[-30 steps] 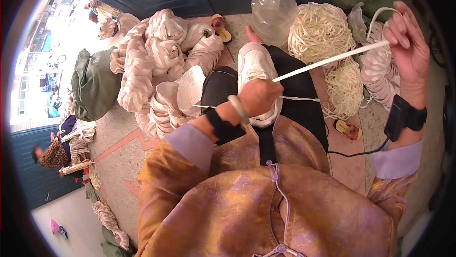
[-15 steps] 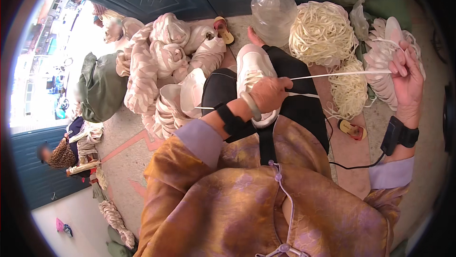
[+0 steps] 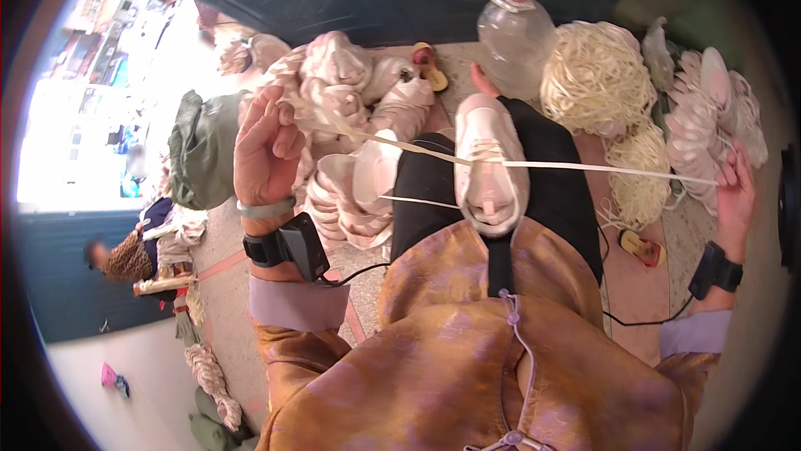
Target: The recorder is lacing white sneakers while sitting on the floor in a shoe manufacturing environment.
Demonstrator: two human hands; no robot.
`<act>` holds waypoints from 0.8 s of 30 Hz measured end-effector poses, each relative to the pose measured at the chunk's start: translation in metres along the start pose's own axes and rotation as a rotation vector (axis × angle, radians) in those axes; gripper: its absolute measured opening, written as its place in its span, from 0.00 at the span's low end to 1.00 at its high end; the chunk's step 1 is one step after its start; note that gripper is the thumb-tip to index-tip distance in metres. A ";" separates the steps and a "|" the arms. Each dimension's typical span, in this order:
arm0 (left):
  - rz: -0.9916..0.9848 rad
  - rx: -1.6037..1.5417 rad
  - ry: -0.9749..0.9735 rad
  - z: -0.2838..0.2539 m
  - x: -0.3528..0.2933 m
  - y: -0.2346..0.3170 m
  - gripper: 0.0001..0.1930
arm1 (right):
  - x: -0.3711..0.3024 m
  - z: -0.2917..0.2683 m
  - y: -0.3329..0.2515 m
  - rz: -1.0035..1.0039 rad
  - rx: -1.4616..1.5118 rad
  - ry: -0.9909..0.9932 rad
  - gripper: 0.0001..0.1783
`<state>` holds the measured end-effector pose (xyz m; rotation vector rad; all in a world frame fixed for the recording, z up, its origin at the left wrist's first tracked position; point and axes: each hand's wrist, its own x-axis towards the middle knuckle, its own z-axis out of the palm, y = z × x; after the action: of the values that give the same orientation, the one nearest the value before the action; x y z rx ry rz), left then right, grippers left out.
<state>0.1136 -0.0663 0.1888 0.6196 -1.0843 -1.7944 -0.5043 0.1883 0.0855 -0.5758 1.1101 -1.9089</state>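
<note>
A dark-blue door (image 3: 359,9) stands beyond the speckled floor (image 3: 225,301). There sit a green sack (image 3: 200,151), contents hidden, and a red-capped clear jug (image 3: 517,46), its fill hard to make out. Between the person's black-trousered legs (image 3: 555,134) lies a pale shoe (image 3: 488,192); left hand (image 3: 265,146) and right hand (image 3: 734,180) each grip a strand of lace (image 3: 609,170), blurred leftward.

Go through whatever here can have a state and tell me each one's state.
Laces, untied, stretched out to both sides
Left hand, closed around lace
Right hand, pinching lace
White shoe, unworn, toe pointing away
Plastic bottle, upright, capped
Cream cord bundle, heaped in loose tangle
Sandals, unworn, lying apart
</note>
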 end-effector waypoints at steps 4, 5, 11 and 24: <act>0.069 0.028 0.235 -0.045 -0.018 0.029 0.09 | 0.012 -0.054 0.008 0.026 -0.011 -0.007 0.20; 0.081 0.055 0.292 -0.057 -0.023 0.037 0.08 | 0.017 -0.069 0.011 0.037 -0.029 0.033 0.21; 0.180 0.118 0.440 -0.101 -0.041 0.067 0.05 | 0.031 -0.136 0.007 0.072 -0.106 0.186 0.22; 0.088 0.266 0.393 -0.083 -0.037 0.014 0.04 | 0.010 -0.089 0.042 0.174 -0.250 0.217 0.15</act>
<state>0.2010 -0.0700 0.1597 1.0202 -1.0622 -1.3858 -0.5555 0.2117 0.0039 -0.3971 1.5026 -1.7228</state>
